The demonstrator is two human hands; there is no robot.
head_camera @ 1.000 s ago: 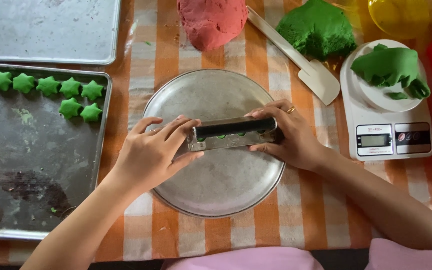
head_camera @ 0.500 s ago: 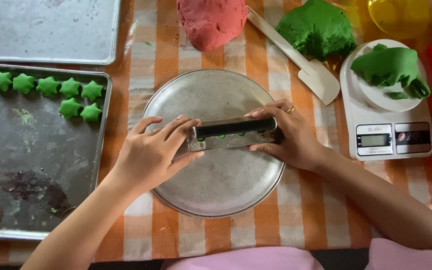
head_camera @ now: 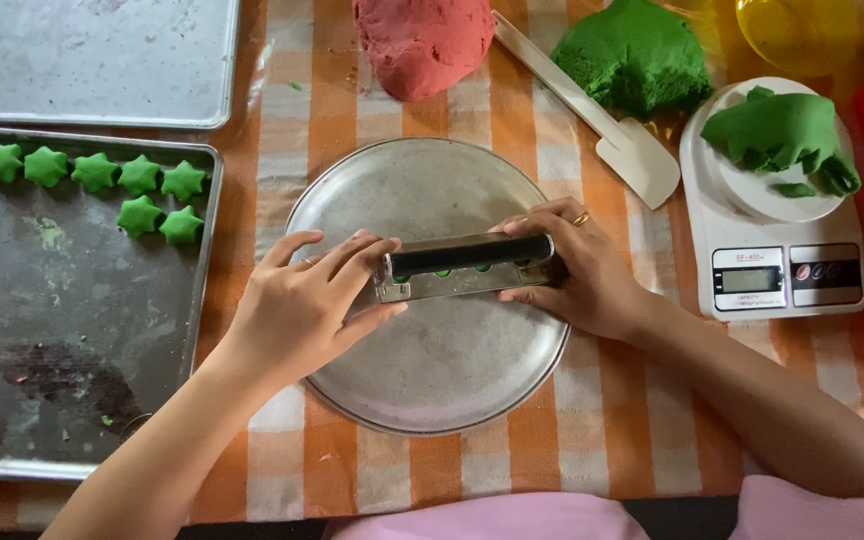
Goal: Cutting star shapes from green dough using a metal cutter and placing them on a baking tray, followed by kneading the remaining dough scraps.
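You hold the mould [head_camera: 464,266] level over the round tray [head_camera: 432,385] — long axis left to right, your left hand [head_camera: 307,305] and right hand [head_camera: 577,270] each closed on an end.

- Left hand [head_camera: 307,305] and right hand [head_camera: 577,270] grip the two ends of a long metal mould [head_camera: 464,266] over a round metal plate [head_camera: 432,370].
- Green dough shows in the mould's holes.
- Far left, green dough stars [head_camera: 142,195] sit on a dark baking tray [head_camera: 62,340].
- Right, a kitchen scale [head_camera: 777,270] bears green dough.
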